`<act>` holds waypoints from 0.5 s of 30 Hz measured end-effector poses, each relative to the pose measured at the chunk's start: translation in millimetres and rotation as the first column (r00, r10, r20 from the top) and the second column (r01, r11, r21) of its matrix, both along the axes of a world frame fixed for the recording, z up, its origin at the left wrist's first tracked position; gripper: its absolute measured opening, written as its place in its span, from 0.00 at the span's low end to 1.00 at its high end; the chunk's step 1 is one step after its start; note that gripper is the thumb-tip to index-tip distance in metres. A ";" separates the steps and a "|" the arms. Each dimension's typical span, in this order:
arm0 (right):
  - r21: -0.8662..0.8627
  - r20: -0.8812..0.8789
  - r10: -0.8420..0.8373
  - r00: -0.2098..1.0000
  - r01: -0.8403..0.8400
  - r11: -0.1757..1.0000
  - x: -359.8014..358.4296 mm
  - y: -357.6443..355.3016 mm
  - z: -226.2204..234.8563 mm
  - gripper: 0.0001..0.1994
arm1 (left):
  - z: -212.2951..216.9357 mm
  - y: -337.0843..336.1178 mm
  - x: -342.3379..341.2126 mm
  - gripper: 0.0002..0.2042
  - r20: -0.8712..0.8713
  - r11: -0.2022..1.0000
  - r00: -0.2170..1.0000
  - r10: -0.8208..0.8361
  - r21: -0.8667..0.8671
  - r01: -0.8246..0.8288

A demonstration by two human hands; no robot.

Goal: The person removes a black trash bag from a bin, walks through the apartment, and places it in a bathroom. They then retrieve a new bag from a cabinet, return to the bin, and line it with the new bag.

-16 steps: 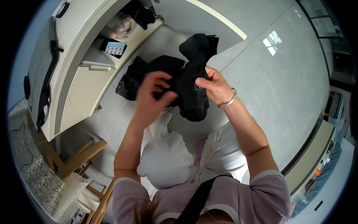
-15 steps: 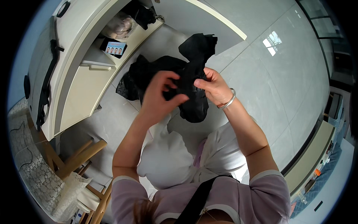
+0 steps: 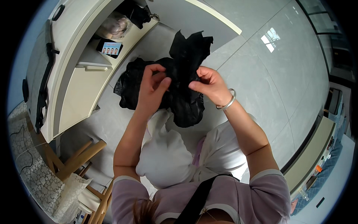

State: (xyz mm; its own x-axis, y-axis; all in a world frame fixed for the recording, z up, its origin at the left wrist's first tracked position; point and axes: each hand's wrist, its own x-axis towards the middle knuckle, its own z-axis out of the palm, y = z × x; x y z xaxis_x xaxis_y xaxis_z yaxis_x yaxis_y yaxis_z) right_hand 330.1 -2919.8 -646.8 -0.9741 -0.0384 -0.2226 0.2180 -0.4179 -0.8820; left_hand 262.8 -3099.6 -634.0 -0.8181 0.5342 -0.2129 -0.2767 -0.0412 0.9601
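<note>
A crumpled black plastic bag [image 3: 188, 106] hangs in front of my knees, with its ragged top fanned out upward. My right hand [image 3: 212, 86] pinches the bag's gathered middle between thumb and fingers. On the other side, my left hand [image 3: 152, 87] has its fingers curled and closed against the black plastic. What lies between those fingertips seems to be a fold of the bag, partly hidden. More bunched black plastic [image 3: 128, 82] spreads on the floor behind my left hand; whether it is the same bag I cannot tell.
An open cabinet [image 3: 84, 86] stands at the left, its door [image 3: 194, 24] swung out beyond the bag. Inside are a clear bag [image 3: 115, 26], a black bundle [image 3: 140, 15] and a card with portraits [image 3: 111, 48]. Wooden chair legs [image 3: 80, 160] stand lower left; a low cabinet [image 3: 313, 153] is at the right.
The bag's top has spread wider and its lower part has shifted slightly left. My left hand has moved left and its fingers have closed in. My right hand keeps its pinch.
</note>
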 end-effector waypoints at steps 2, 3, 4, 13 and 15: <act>0.184 -0.045 0.016 0.999 -0.007 0.983 2.5 -4.8 -2.9 0.13 | 5.0 7.2 4.2 0.09 -0.033 0.999 0.999 -0.030 -0.028 0.029; 0.276 -0.064 0.026 0.998 -0.008 0.961 4.3 -7.0 -3.6 0.15 | 5.7 10.4 6.5 0.09 -0.047 0.998 0.998 -0.045 -0.041 0.044; 0.373 -0.078 0.041 0.996 -0.009 0.928 5.1 -8.5 -0.2 0.17 | -2.6 13.1 7.4 0.08 -0.251 0.985 0.965 -0.083 -0.170 0.040; 0.005 0.035 0.011 0.999 -0.012 1.000 6.4 -3.6 3.5 0.06 | -8.5 3.5 4.4 0.05 -0.038 0.990 0.995 -0.088 -0.117 0.083; -0.090 0.097 0.003 0.995 0.006 0.996 6.8 -2.0 7.2 0.05 | -4.8 4.5 6.6 0.05 0.037 0.994 0.996 -0.079 -0.067 0.082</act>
